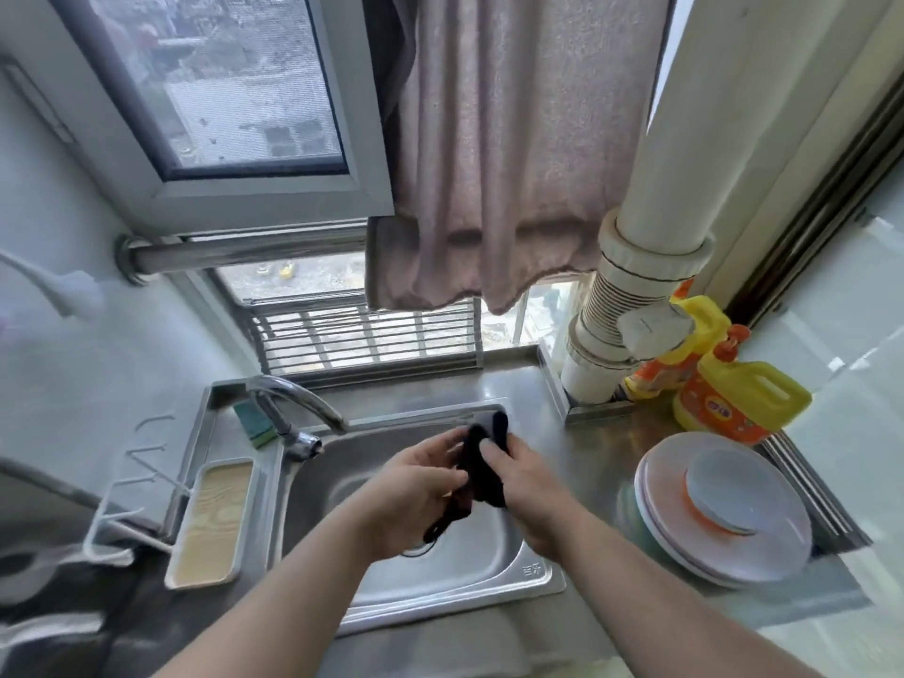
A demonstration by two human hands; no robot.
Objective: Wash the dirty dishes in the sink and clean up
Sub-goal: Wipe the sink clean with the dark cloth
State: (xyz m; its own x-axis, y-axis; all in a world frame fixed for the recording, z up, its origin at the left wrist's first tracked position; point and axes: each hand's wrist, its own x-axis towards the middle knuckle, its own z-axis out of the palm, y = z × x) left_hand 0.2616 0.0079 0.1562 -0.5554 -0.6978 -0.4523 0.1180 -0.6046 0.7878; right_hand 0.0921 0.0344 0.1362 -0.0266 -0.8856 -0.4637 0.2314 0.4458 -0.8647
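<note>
Both hands, left (416, 486) and right (526, 486), are gripping a black cloth (482, 469) together over the sink (440, 574); the jug (734, 398) label is staying unreadable.

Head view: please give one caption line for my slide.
Both hands, left hand and right hand, hold a dark cloth over the steel sink.

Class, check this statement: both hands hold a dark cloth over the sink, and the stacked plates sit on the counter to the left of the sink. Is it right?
Not quite. The head view shows the stacked plates on the counter to the right of the sink, not the left. The left hand and right hand do hold the dark cloth over it.
</note>
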